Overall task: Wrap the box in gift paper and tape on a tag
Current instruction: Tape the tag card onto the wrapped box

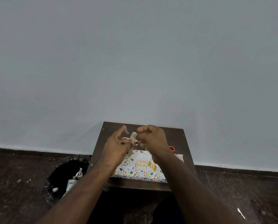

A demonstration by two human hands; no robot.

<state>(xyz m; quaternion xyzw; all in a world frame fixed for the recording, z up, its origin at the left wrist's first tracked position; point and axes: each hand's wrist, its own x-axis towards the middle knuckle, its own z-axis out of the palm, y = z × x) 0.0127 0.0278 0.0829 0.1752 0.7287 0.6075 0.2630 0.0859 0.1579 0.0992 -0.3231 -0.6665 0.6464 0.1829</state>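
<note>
I hold both hands above the desk point(175, 136) so the tape point(133, 137) stays off the paper: left hand point(118, 147) and right hand point(152, 139) pinch it (another strip clings to my left forefinger). The wrapped box point(139, 173) waits below.

One legible text: "Happy Birthday" in gold script on the tag point(142, 164), lying on the wrapped box point(139, 172) just below both hands. No other lettering readable.
</note>
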